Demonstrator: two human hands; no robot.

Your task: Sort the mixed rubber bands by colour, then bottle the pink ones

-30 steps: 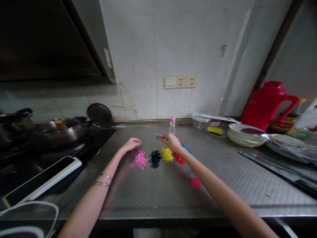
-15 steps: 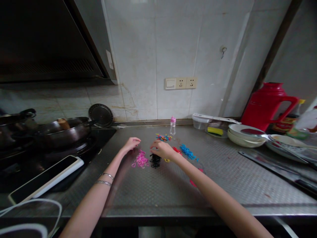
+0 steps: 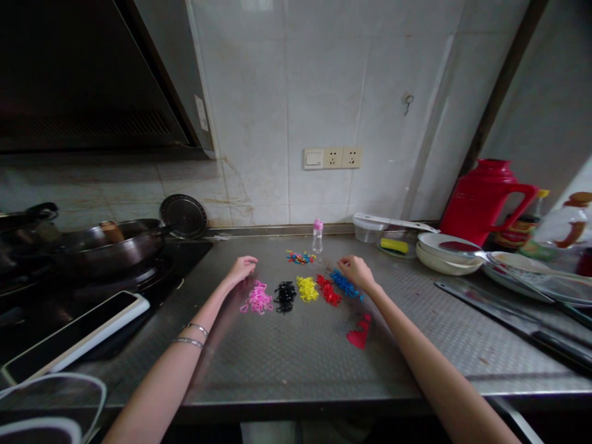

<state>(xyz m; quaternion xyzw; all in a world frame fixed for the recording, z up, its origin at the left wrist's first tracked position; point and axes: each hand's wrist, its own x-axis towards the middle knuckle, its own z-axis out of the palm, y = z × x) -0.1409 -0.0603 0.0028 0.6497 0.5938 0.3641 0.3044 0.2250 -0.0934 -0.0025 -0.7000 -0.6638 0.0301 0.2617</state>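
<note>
My left hand (image 3: 242, 269) hovers just behind a pile of pink rubber bands (image 3: 259, 297), its fingers curled together. Whatever it may hold is hidden. Beside the blue rubber bands (image 3: 345, 284), my right hand (image 3: 357, 271) has its fingertips pinched at the pile's back edge; what is in them is too small to make out. Between the hands lie piles of black rubber bands (image 3: 285, 296), yellow rubber bands (image 3: 306, 288) and red rubber bands (image 3: 328, 290). A mixed-colour heap of rubber bands (image 3: 300, 257) sits farther back, near a small clear bottle with a pink cap (image 3: 317, 237).
A torn red piece (image 3: 358, 333) lies on the metal counter (image 3: 259, 364). Left are a phone-like device (image 3: 74, 336) and a pan (image 3: 108, 250) on the stove. Right are stacked bowls (image 3: 448, 254), a long knife-like tool (image 3: 490, 311), a yellow sponge (image 3: 394, 246) and a red thermos (image 3: 485, 200).
My right hand has moved right, from above the black pile to the blue one, uncovering the yellow and red piles. The left hand stays near the pink pile. The view has shifted slightly.
</note>
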